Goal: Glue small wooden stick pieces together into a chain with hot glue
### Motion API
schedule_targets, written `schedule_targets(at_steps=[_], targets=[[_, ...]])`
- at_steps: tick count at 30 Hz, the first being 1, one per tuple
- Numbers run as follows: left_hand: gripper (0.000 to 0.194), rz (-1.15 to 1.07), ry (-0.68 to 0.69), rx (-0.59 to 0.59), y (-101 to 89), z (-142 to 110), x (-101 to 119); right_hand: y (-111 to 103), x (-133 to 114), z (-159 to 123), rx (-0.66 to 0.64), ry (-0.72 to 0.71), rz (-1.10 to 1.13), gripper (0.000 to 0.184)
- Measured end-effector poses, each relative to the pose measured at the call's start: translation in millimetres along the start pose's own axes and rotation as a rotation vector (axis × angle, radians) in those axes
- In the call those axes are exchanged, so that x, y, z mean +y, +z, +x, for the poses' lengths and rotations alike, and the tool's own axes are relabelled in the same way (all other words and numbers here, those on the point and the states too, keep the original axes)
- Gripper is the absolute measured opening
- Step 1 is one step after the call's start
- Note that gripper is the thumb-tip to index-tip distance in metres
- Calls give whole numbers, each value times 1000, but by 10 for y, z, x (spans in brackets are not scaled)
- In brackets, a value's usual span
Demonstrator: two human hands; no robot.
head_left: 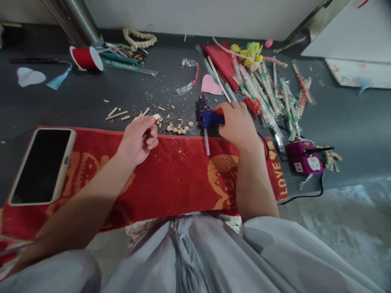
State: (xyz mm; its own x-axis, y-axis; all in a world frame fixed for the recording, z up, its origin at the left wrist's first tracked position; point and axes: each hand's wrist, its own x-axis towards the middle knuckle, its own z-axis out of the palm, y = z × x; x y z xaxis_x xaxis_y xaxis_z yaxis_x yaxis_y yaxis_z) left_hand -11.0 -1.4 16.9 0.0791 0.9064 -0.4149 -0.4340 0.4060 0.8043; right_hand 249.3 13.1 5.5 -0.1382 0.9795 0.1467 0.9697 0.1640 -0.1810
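Note:
My right hand is wrapped round the handle of a blue hot glue gun, which lies on the dark table at the towel's far edge. A translucent glue stick sticks out of the gun's back end toward me. To the left, my left hand pinches a small pale wooden piece between thumb and forefinger, its other fingers curled. Short cut wooden sticks lie just beyond that hand. Between the hands is a little cluster of joined wooden bits.
A red towel covers the near edge, with a phone at its left. Wrapped chopsticks are heaped at the right, near a purple power socket with a black cord. A red thread spool stands back left.

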Motion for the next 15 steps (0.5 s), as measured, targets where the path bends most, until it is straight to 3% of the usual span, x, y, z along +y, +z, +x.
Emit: schedule_targets(at_steps=[3,5,9,15], targets=[[12,11,3,8,7,-2,2,-8,-10,-26,-34,18,-37,50],[13,23,0,19,16,-4,2,-23,-41,-22,11,15,-36,47],[13,33,12,29,19,2,-7,-32,-213,34,101,-66,15,26],[6,51,30,-5,-18,26,-28,5,-608,139,-57,-265,-13,28]])
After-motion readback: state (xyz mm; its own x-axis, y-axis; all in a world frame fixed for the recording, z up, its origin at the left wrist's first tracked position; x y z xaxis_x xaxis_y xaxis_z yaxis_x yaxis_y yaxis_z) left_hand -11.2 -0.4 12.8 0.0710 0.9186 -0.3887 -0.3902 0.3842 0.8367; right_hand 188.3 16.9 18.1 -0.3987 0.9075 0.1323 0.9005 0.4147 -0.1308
